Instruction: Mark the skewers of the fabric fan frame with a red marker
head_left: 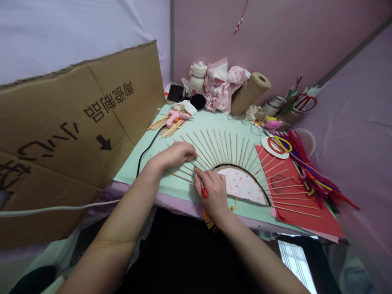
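Note:
A half-round fan (243, 185) lies on the pale green tabletop, covered in white cloth with pink dots and edged by a dark band. Thin wooden sticks (225, 146) spread outward from its curved edge. My right hand (213, 194) is closed around a red pen (202, 185), its tip down among the left-hand sticks. Just beyond that tip, my left hand (180, 154) rests over the sticks, fingers curled and pressed together on one of them. A yellow tassel (210, 220) hangs at the table's front edge, partly hidden beneath my right hand.
A pink glue gun (177, 116) lies on loose sticks at the back left, its black cord trailing forward. Cardboard (76, 134) stands at left. Behind are a bottle (197, 79) and a twine spool (251, 93). Scissors (280, 145), red sheets (288, 179) and pipe cleaners (315, 175) lie right.

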Action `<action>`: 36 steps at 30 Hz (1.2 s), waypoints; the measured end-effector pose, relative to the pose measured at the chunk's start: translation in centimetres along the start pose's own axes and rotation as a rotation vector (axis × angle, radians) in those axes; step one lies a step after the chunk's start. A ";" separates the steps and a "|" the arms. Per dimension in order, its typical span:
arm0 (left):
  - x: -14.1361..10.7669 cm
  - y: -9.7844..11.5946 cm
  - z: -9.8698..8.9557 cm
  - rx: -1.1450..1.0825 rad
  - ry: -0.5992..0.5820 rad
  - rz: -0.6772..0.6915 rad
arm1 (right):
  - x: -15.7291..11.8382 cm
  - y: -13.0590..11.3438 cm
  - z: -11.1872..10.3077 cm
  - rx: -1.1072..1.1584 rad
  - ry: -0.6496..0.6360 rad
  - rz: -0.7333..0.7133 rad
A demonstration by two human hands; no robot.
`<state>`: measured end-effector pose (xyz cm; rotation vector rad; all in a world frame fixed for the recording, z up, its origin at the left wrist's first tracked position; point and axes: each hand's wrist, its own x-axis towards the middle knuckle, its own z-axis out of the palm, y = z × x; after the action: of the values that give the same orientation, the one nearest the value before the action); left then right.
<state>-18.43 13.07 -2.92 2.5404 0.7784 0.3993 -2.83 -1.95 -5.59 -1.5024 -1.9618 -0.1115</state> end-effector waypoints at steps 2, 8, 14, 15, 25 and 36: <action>0.0 0.0 0.0 0.001 0.002 0.000 | 0.0 0.0 -0.1 0.004 -0.012 0.004; 0.0 0.2 -0.2 -0.005 -0.003 -0.002 | 0.0 -0.2 -0.2 0.037 0.002 0.004; 0.0 0.2 -0.2 -0.019 0.005 0.005 | 0.0 0.5 -1.4 0.122 0.078 -0.019; 0.0 0.2 -0.2 -0.020 0.010 0.004 | 0.1 1.0 -1.9 0.148 0.105 0.000; 0.3 1.2 -1.1 0.025 0.007 -0.027 | 5.3 7.1 -4.4 0.373 -0.155 0.352; 1.1 1.1 -0.8 0.097 0.026 -0.017 | 7.7 7.6 -1.0 0.424 -0.375 0.353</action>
<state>-17.39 13.15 -1.56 2.6212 0.8474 0.3987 3.38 6.63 -3.00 -1.6250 -1.7997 0.7383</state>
